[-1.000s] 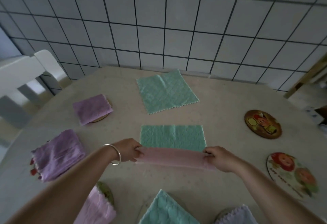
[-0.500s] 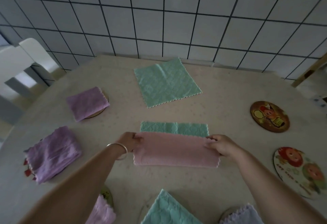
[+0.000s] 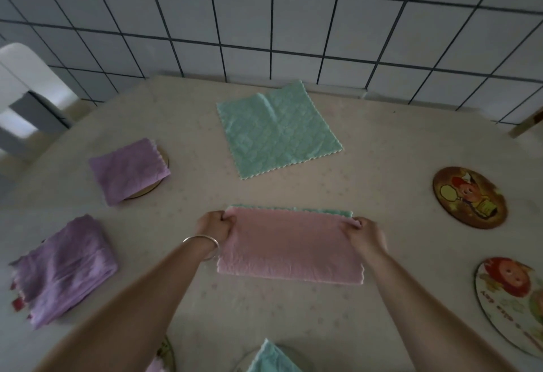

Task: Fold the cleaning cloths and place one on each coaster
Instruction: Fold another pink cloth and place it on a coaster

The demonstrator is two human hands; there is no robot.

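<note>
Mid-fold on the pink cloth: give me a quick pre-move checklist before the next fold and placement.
1. Left hand pinches the far left corner of the pink cloth: ok.
2. Right hand pinches the far right corner: ok.
3. Far edge squared over the green cloth beneath, only a thin strip showing: ok.
4. Near edge flat, layers aligned: cannot tell, slight ripple.
5. Free coaster available: the cartoon coaster on the right is bare: ok.
6. Unfolded green cloth at the far side, not yet folded: not ok.
</note>
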